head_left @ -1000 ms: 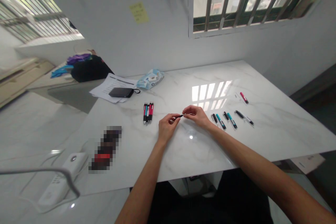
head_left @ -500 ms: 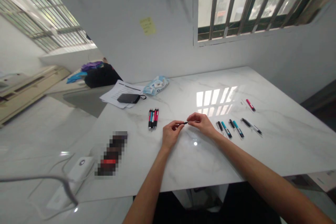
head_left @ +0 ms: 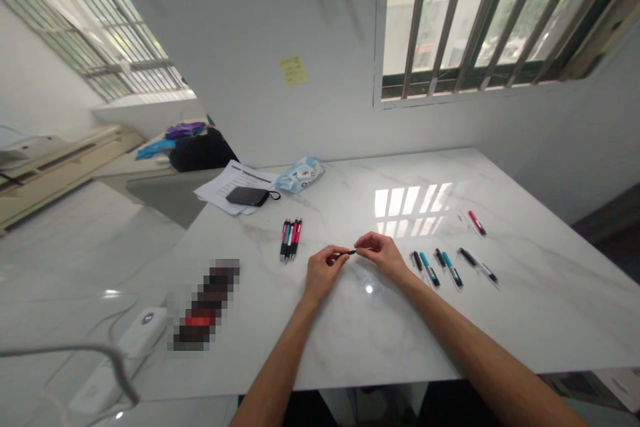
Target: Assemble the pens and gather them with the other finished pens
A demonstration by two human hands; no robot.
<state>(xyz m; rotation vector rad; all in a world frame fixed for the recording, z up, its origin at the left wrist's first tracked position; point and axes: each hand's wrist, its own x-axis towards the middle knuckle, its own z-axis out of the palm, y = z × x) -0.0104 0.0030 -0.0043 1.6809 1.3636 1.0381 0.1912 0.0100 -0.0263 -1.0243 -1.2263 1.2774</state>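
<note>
Grip, left hand (head_left: 323, 272): thumb and forefinger pinched on a slim black pen part (head_left: 347, 253), which lies crosswise between the two hands. Right hand (head_left: 384, 256): fingertips drawn close together at or just beside the part's right end; cannot tell whether they pinch the same piece or a small separate one.

Location: over the middle of the tabletop (head_left: 370, 340), between its near and far edges. Contact with the surface cannot be made out.

Handling (estimate): very light, stiff, probably plastic. Narrow and likely round, so apt to twist between fingertips or roll if released on the smooth, glossy surface. Not fragile along its length; any thin end would be the weak spot. Best hold judged to be mid-length, thumb opposing forefinger, light pressure, ends left free.

Nearby: toward the right edge, two groups with teal barrels (head_left: 453, 269), then black-and-clear parts (head_left: 480, 267); a red barrel (head_left: 477, 223) lies closer to the far right corner. Left of the hands, a row of pens (head_left: 291, 240) lies side by side.
</note>
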